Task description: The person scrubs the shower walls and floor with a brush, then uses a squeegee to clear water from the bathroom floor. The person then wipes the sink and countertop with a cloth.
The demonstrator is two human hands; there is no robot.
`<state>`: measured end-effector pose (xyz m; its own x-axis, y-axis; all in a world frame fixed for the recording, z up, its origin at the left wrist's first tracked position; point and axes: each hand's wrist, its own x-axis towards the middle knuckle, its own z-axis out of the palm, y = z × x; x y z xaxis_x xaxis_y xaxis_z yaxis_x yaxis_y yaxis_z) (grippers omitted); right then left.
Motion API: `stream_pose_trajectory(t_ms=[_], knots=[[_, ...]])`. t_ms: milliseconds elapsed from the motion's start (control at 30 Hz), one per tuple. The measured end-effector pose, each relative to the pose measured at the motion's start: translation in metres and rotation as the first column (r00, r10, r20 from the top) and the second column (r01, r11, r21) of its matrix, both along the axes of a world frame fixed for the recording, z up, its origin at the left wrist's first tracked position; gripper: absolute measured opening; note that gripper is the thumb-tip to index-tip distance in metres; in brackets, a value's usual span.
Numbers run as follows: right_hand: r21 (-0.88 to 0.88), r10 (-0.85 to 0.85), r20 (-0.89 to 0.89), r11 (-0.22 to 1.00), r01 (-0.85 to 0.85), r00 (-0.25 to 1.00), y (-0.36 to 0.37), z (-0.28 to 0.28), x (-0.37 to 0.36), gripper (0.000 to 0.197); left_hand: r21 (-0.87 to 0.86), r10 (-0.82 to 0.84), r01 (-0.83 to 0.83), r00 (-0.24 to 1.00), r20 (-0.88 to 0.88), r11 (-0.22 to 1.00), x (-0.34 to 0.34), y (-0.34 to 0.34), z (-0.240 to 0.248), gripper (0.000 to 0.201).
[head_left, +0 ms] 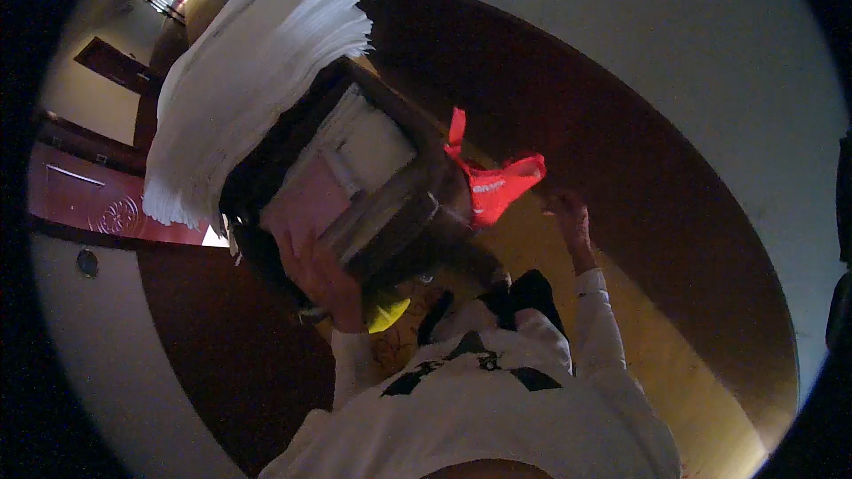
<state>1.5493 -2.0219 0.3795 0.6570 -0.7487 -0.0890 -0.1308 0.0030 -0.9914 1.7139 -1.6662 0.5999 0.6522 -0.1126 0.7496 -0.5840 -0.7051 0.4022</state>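
A dark cart [386, 222] stands in front of me. In its open compartment a pinkish flat item [311, 191] lies beside stacked whitish linens or papers [377, 137]. My left hand [319, 275] rests at the near left of the compartment, against the pinkish item, its fingers stretched out. A bright red-orange bag or cloth [501, 186] with white print hangs from the cart's right corner. Just right of it, apart from it, my right hand [569, 215] is raised with fingers loosely bent and spread, nothing visible in them. The dim light blurs details.
A tall pile of folded white sheets or towels [257, 80] covers the cart's far left. Something yellow [388, 313] sticks out below the near side. A reddish door [115, 195] is at left, a pale wall [674, 53] at right, a brown and yellow floor [683, 372] below.
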Motion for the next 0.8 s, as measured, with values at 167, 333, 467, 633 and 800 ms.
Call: stream_pose_trajectory(t_ms=[167, 333, 467, 633, 800], knots=[[0.136, 0.071, 0.095, 0.987, -0.083, 0.993, -0.006, 0.033, 0.072, 0.018, -0.104, -0.032, 0.025, 0.997, -0.067, 0.994, 0.008, 0.012, -0.012, 0.042], [-0.256, 0.197, -0.018, 0.947, -0.195, 0.98, -0.016, -0.01, 0.143, 0.02, -0.404, -0.11, 0.024, 0.976, -0.19, 0.914, 0.011, 0.023, -0.01, 0.05], [0.21, 0.361, -0.037, 0.915, -0.346, 0.932, -0.02, 0.012, 0.196, 0.027, 0.08, 0.442, -0.438, 0.856, -0.266, 0.896, -0.002, -0.014, 0.02, 0.051], [-0.268, 0.499, -0.087, 0.822, -0.503, 0.862, -0.044, -0.038, 0.247, 0.036, -0.029, 0.348, -0.366, 0.904, -0.249, 0.93, -0.011, -0.004, 0.007, 0.05], [0.159, 0.65, -0.082, 0.757, -0.634, 0.756, -0.01, 0.029, 0.377, 0.037, 0.185, 0.505, -0.47, 0.808, -0.302, 0.863, -0.019, -0.017, 0.023, 0.054]])
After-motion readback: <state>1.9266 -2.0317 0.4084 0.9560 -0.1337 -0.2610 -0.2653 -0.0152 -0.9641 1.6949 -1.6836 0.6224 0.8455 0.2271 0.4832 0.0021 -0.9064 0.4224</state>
